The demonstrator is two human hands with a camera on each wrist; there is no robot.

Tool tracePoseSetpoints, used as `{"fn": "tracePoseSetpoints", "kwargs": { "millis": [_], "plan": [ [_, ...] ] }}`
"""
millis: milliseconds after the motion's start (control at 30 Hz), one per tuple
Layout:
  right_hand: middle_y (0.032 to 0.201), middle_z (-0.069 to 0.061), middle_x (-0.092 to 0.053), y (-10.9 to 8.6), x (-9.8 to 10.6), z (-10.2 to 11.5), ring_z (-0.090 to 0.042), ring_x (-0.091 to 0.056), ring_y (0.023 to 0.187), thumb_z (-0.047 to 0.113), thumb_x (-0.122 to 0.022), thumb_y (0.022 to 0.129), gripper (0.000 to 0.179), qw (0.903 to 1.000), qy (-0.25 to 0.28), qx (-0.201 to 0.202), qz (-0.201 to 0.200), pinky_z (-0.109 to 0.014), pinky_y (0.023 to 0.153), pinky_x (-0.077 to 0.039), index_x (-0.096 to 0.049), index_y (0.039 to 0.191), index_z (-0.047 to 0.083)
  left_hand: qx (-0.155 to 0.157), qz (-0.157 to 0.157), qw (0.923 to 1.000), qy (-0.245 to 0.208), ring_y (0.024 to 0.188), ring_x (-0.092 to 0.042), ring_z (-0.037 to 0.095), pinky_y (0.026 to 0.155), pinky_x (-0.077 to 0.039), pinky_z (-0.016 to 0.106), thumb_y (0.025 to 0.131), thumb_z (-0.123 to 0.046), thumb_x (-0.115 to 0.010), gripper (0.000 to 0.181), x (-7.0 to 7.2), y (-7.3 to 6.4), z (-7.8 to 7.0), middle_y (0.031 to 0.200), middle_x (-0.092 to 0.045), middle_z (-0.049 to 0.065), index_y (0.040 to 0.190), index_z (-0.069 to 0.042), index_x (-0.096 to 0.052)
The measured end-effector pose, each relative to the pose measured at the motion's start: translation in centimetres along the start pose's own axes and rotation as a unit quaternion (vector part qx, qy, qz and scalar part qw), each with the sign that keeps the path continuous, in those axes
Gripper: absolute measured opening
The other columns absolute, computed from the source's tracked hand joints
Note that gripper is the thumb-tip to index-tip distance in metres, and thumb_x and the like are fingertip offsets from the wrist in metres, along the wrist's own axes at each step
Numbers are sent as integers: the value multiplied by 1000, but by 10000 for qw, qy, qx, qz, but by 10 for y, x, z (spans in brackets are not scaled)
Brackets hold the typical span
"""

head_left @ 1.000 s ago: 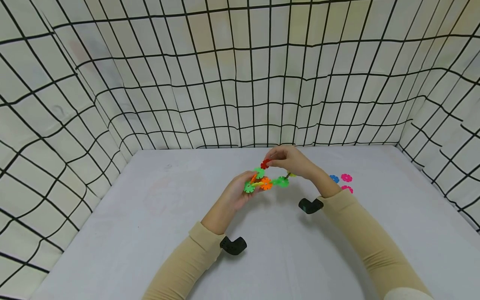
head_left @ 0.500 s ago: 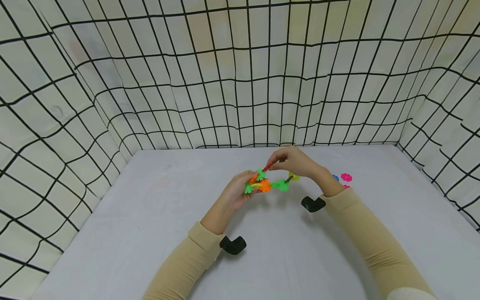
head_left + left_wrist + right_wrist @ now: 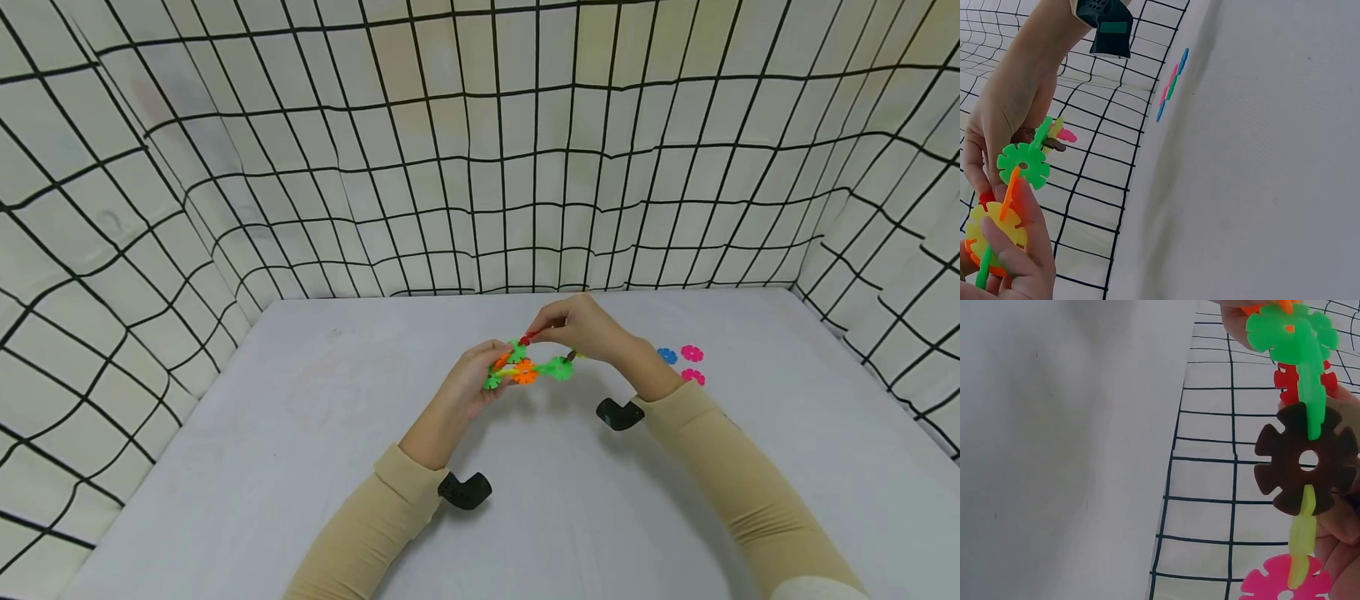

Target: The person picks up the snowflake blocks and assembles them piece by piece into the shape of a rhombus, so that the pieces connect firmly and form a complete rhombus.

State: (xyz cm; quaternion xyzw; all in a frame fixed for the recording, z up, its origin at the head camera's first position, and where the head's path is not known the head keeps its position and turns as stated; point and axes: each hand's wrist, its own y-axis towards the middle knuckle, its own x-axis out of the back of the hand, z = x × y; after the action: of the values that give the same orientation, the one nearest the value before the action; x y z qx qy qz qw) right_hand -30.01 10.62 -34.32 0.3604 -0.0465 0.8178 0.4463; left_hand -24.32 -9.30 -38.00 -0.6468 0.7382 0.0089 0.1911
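Observation:
A chain of notched flower-shaped plastic discs is joined slot to slot. My left hand [image 3: 465,387] grips its near end, thumb on a yellow disc [image 3: 1007,234] with orange and green discs around it. My right hand [image 3: 588,333] pinches a red disc [image 3: 524,340] edge-on against the green disc [image 3: 517,353] at the chain's top; whether their slots are engaged, I cannot tell. Farther along, the right wrist view shows a green disc [image 3: 1266,331], a brown disc [image 3: 1272,444], a yellow disc [image 3: 1300,540] and a pink disc [image 3: 1272,581], hanging beside my right hand.
Loose discs lie flat on the white table [image 3: 300,467] beyond my right forearm: a blue disc [image 3: 667,356], a pink disc [image 3: 692,353] and another pink disc [image 3: 693,377]. Black netting [image 3: 487,183] over white sheeting walls the table's back and sides.
The red disc has turned from face-on to edge-on and moved down onto the green disc, with my right hand shifting slightly left. My left hand keeps its grip on the chain.

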Motion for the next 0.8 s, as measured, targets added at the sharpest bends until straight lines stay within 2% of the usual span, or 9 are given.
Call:
{"fn": "tracePoseSetpoints", "kwargs": {
  "millis": [167, 333, 467, 667, 800],
  "plan": [
    [92, -5, -76, -2, -2, 0, -20, -71, 81, -2, -76, 90, 6, 9999, 133, 61, -27, -41, 74, -59, -80, 91, 2, 76, -64, 9998, 148, 70, -56, 9, 54, -46, 12, 107, -14, -53, 23, -1, 1, 1, 87, -59, 1, 85, -12, -59],
    [92, -5, -77, -4, -3, 0, -19, -68, 77, -1, -77, 90, 5, 10000, 37, 87, 18, -29, 68, -56, -80, 91, 3, 101, -97, 9997, 210, 70, -56, 10, 53, -45, 13, 107, -13, -53, 22, -3, 1, 2, 89, -59, 1, 86, -12, -59],
    [93, -5, -76, -5, 2, 1, -17, -68, 78, 0, -77, 91, 6, 9997, -238, 84, 29, -25, 67, -54, -80, 93, 4, 100, 42, 9998, 151, 70, -57, 10, 54, -45, 12, 108, -13, -52, 22, -4, 1, 2, 89, -60, 2, 87, -11, -59],
    [104, -4, -76, -7, 10, 1, -20, -67, 89, 3, -75, 93, 15, 9987, -474, -15, 169, -31, 77, -54, -79, 107, 4, 193, 229, 9995, 47, 69, -60, 9, 55, -48, 11, 109, -15, -50, 17, -4, 1, 3, 87, -63, 3, 98, -5, -59],
    [115, -4, -75, -12, 18, -1, -21, -64, 96, 5, -74, 94, 24, 9977, -683, 20, 30, -35, 82, -54, -77, 117, 7, 263, 112, 9996, -3, 69, -62, 10, 55, -48, 11, 109, -15, -50, 18, -2, 2, 4, 89, -64, 3, 111, 1, -59]
  ]
}}
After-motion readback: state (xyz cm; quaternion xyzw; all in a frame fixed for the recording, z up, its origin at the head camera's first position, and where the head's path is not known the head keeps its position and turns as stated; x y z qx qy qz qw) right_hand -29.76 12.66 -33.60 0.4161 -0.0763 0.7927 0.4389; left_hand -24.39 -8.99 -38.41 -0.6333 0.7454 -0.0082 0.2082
